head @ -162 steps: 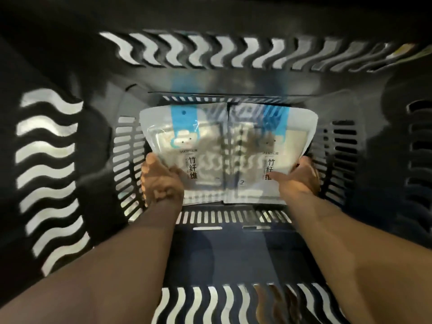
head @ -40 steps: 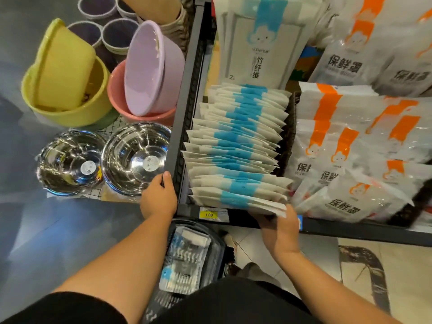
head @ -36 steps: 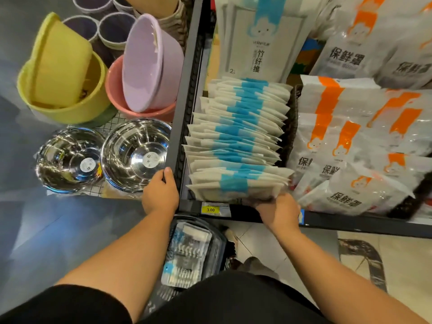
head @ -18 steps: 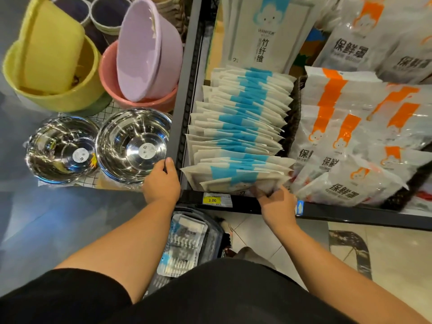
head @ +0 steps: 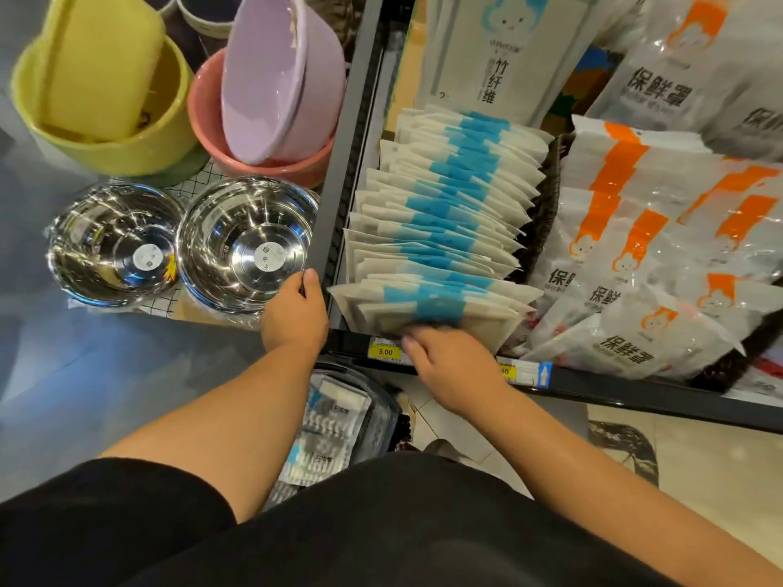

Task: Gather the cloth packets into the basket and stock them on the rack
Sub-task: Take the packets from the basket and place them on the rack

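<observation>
**Right hand slides to the middle of the front packets**

Since the frame of half a second before, the right hand (head: pixel 449 366) has moved to the left along the front edge of the shelf, from the right end of the front packets to about their middle. The left hand (head: pixel 294 315) has stayed at its place.

The grip of the left hand is clamped on the upright post (head: pixel 339 163) of the rack (head: pixel 635 391), at the front left corner of the shelf, with the thumb lying over the post. The fingers of the right hand reach to the lower edge of the foremost packet, but they are blurred, so I cannot tell if its grip is together or apart.

The cloth packets (head: pixel 445 230), white with a blue band, stand in one long row from the front edge of the shelf to the back. The front ones lean forward. On the floor below the front edge stands the basket (head: pixel 394 413), and some packets (head: pixel 326 430) lie in it.

Just right of the row lie orange-marked bags (head: pixel 635 247). Left of the post are two steel bowls (head: pixel 245 243) and coloured plastic basins (head: pixel 101 99). A yellow price tag (head: pixel 384 351) sits on the front edge.
</observation>
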